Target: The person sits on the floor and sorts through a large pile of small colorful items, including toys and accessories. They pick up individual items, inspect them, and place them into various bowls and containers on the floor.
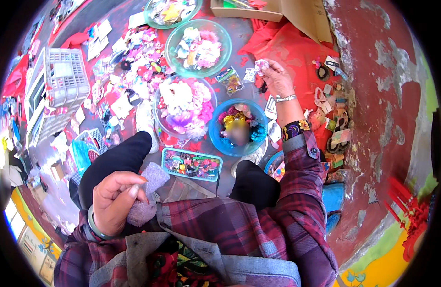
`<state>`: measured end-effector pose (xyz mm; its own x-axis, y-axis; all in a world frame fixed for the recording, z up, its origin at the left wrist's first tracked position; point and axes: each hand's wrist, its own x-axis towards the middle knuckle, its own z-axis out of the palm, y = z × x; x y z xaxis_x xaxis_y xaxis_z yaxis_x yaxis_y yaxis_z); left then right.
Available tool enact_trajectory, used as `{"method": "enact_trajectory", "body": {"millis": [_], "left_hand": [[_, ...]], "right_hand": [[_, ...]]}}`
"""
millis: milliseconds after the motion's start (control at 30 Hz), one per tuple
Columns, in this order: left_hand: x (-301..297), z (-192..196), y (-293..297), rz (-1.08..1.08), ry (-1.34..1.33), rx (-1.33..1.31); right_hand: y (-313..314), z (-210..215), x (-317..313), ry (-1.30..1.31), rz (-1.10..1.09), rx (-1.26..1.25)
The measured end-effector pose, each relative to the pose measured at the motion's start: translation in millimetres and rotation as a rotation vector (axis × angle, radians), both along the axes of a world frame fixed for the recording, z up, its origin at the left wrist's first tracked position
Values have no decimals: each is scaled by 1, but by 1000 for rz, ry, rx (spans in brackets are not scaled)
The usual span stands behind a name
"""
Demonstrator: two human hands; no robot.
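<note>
Low on the left, my left hand (116,198) is closed on a fuzzy lavender cloth (156,177), which bulges out above and below the fingers. My right hand (278,80) is stretched far forward over the red cloth, pinching a small pinkish-white ornament (262,66) whose exact kind is too small to tell. Nearest to that hand lie a small clear packet (249,75) and a bag of colourful bits (230,81). Between my feet stands a blue bowl (214,138) with shiny, fluffy hair ornaments. A clear bowl (158,117) of pink and white fluffy pieces sits to its left.
Farther off are a green bowl (170,56) and another bowl (148,16) of trinkets. A teal tray (218,165) holds small clips. Heaped accessories (134,62) and a grey crate (67,76) are on the left. A cardboard box (304,16) rests on red cloth (297,48) at the back.
</note>
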<state>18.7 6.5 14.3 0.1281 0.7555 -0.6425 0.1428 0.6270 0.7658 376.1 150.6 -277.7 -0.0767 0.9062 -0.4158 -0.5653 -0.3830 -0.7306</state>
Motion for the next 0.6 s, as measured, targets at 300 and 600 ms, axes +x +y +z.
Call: {"method": "enact_trajectory", "body": {"millis": [300, 600], "left_hand": [[-19, 2, -7, -7, -62, 21], [-20, 6, -9, -36, -61, -8]], "right_hand": [[-36, -17, -6, -76, -138, -68], [7, -42, -74, -350, 230, -170]]}}
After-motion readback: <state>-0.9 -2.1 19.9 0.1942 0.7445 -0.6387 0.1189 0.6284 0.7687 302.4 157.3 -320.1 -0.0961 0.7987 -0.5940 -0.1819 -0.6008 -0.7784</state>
